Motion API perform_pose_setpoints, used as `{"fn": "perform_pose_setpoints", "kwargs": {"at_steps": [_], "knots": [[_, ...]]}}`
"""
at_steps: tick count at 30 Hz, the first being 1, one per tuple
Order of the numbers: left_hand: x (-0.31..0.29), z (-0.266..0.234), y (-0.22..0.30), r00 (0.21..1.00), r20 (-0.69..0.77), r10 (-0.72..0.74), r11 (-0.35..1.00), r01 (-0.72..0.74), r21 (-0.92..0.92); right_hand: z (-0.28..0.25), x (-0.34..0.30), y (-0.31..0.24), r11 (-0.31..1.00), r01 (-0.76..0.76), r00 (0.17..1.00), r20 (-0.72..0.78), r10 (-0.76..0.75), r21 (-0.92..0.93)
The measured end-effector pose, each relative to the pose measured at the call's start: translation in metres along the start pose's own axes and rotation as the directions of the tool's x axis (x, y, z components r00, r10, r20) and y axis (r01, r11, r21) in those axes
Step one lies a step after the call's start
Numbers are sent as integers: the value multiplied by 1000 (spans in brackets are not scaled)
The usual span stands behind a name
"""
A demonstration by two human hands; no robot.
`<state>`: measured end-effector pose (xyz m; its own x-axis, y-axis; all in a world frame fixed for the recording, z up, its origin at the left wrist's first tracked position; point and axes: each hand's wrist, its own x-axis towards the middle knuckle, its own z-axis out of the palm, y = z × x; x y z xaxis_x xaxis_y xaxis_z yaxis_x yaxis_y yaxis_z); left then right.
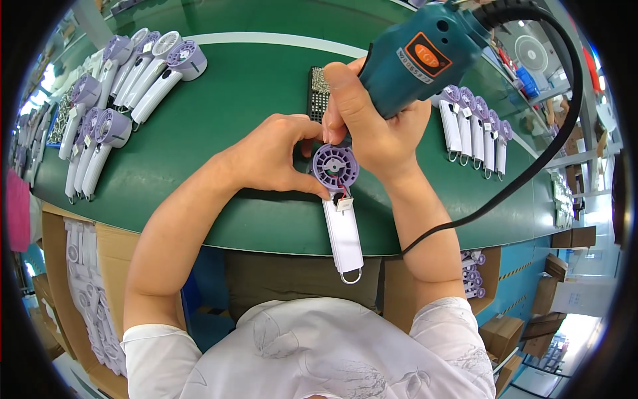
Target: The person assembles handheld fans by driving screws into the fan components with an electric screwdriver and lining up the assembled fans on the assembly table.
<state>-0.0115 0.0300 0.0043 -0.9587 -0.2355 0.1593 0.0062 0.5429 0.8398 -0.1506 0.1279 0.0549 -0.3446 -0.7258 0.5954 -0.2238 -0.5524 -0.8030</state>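
My left hand is curled round the purple round head of a handheld fan, thumb at its lower edge. The fan's white handle points toward me, with a wire loop at its end. Inside the head a slotted ring and thin wires show, and a small white tag hangs at the neck. My right hand grips a teal electric screwdriver with a black cord. Its bit is mostly hidden behind my fingers, which are close to the far edge of the fan head. Beyond my hands lies a black tray of small screws.
More handheld fans lie in groups on the left of the green table, and a row of fans lies on the right. The cord loops down the right side. A cardboard box of white parts stands at lower left.
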Motion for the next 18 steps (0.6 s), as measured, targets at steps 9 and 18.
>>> {"fn": "perform_pose_setpoints", "kwargs": {"at_steps": [9,18], "knots": [[3,7,-14,997,-36,71,994,-74,-75,-1,-2,0,988,-74,997,-17,77,133],[2,2,-1,994,-2,107,993,-106,43,-40,28,-23,943,98,990,-129,-59,319]]}}
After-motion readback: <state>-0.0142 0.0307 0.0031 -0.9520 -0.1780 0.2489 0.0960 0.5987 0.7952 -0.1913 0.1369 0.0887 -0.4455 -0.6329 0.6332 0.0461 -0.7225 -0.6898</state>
